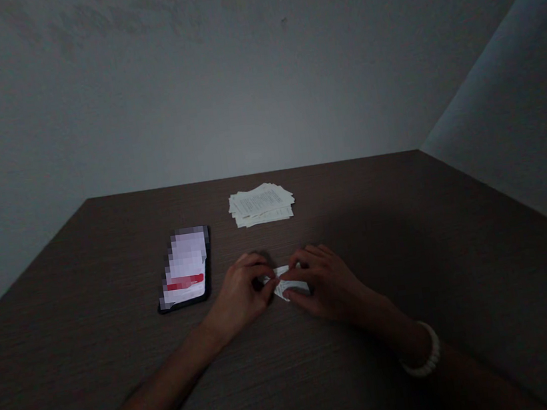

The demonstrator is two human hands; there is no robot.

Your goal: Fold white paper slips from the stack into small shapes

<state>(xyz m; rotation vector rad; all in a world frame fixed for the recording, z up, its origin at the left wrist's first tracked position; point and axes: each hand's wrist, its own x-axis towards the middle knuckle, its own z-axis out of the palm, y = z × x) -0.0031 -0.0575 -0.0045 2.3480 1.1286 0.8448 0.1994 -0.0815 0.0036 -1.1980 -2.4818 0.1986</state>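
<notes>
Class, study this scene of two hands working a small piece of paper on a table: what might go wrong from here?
The fingers of the left hand and right hand meet closely over the small paper, so it might crease wrongly or tear.

The loose paper pile has uneven, overhanging edges; a forward nudge could scatter it.

The lit phone lies just beside the left hand, so a sideways sweep might knock it.

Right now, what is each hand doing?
Left hand: fingers pinched together at the small paper.
Right hand: fingers curled over the same paper; whether it grips firmly cannot be told.
</notes>
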